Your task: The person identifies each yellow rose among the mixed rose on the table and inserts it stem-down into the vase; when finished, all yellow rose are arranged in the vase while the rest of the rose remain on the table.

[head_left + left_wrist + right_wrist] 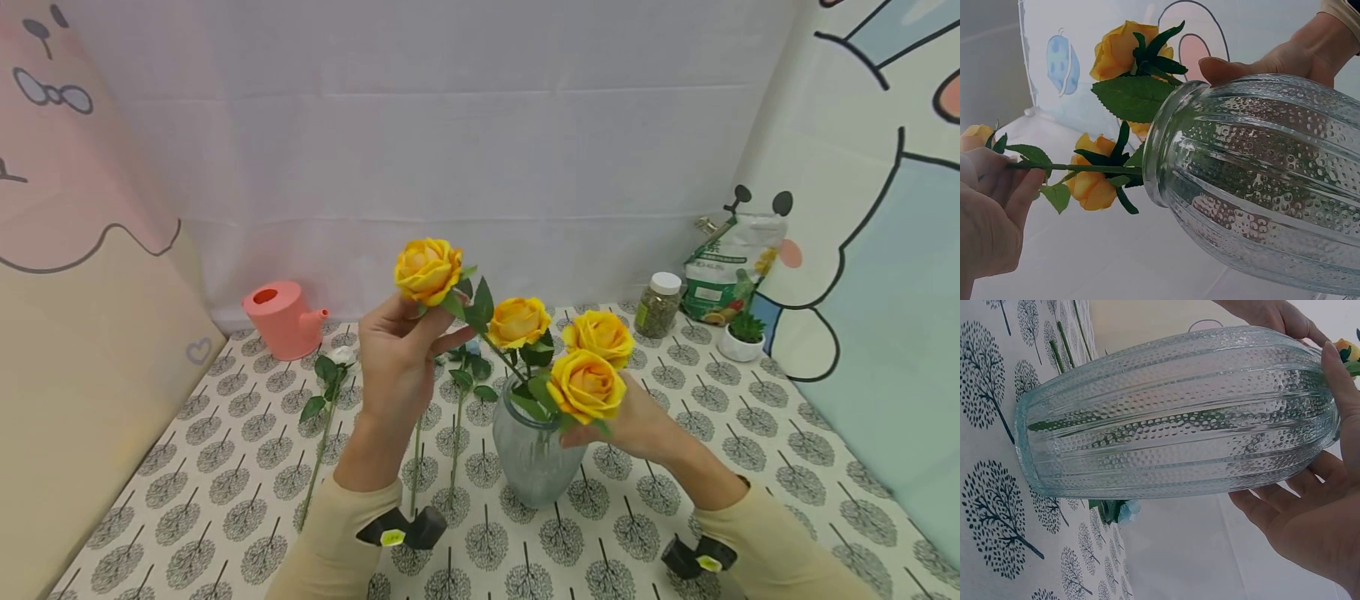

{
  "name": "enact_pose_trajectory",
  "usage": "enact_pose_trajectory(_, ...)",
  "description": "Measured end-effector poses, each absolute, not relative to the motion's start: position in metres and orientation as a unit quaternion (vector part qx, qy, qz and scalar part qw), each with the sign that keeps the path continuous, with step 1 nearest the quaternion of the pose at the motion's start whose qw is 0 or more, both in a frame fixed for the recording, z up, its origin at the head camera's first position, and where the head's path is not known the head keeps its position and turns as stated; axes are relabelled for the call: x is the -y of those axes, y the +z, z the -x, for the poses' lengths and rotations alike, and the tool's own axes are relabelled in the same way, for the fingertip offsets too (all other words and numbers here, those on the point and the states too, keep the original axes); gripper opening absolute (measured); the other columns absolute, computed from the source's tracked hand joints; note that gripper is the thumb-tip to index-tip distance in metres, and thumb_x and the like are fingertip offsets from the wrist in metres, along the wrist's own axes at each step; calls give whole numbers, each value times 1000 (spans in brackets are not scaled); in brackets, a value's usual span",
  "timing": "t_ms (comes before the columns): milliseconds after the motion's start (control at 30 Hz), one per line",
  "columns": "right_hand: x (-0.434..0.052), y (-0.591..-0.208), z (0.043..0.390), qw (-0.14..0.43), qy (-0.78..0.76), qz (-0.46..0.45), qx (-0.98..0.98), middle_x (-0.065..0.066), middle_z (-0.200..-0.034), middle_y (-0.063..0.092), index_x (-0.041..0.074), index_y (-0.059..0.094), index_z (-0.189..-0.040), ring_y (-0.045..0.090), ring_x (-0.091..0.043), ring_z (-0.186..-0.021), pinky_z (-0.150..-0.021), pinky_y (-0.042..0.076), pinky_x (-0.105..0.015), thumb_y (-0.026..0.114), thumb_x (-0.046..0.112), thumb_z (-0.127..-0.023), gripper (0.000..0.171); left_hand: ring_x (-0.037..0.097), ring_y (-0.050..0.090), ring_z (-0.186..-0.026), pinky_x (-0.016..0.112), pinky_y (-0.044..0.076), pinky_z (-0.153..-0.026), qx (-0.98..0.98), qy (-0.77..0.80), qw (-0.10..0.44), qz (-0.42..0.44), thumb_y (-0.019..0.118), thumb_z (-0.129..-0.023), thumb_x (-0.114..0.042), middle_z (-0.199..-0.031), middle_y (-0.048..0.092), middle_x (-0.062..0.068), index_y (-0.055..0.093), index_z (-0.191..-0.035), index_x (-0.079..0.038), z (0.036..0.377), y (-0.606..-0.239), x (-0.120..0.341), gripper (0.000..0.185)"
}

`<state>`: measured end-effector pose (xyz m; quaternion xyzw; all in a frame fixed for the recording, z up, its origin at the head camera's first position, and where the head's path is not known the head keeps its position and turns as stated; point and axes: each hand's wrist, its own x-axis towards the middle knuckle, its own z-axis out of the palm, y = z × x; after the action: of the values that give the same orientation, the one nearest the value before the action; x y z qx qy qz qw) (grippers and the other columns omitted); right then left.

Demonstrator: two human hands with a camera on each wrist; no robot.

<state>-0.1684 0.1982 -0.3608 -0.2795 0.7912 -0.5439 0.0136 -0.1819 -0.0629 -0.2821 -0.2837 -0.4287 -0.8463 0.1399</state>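
Observation:
My left hand (401, 358) pinches a yellow rose (428, 272) by its stem, just below the bloom. In the left wrist view, that green stem (1079, 167) slants into the mouth of a clear ribbed glass vase (1260, 187). The vase stands upright on the table in the head view. Near its rim my right hand (641, 421) grips it, thumb on one side and fingers on the other in the right wrist view. Several more yellow roses (587, 386) stand in the vase and partly cover its rim and the right hand's fingers.
Left of the vase lie a white flower (330, 392) and other leafy stems (457, 417), partly behind my left arm. A pink watering can (281, 325) stands back left. At back right are a white-lidded jar (657, 308), a green-and-white bag (723, 271) and a small potted plant (744, 337).

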Motion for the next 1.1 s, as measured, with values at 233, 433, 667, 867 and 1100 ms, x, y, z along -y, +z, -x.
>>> enact_pose_trajectory(233,-198,-362,168,7,-556,298,-776,-9,-116,61,2,54,-126,60,-16,-108,-100,47,-25,90,6,-70,67,21,70,-95,44,61,-74,464,-833,106,282,56,-90,18,-106,71,9,76,-110,-14,186,-288,60,42)
enact_pose_trajectory(433,-198,-363,170,2,-564,328,-757,-11,-118,63,1,54,-128,62,-19,-111,-102,48,-29,88,0,-71,67,22,69,-94,46,60,-78,497,-826,65,259,56,-89,14,-101,68,11,74,-112,-8,193,-294,59,36)
enact_pose_trajectory(667,-199,-361,167,18,-550,295,-781,-12,-117,63,-1,53,-128,60,-17,-113,-99,49,-28,86,2,-75,63,18,65,-90,40,62,-76,498,-824,9,270,58,-89,6,-92,66,5,74,-105,-14,205,-301,62,30)
enact_pose_trajectory(867,-199,-361,169,37,-558,297,-774,-10,-128,59,5,53,-131,55,-24,-123,-106,45,-40,86,1,-73,67,17,66,-90,37,62,-74,482,-814,-43,320,50,-91,13,-99,66,6,74,-109,-15,215,-308,63,41)
enact_pose_trajectory(1100,-200,-363,171,29,-571,311,-759,-8,-122,61,9,56,-129,59,-24,-117,-104,46,-39,86,2,-73,64,16,67,-90,32,62,-71,476,-794,-80,369,65,-92,2,-103,66,6,74,-111,-15,225,-319,63,27)
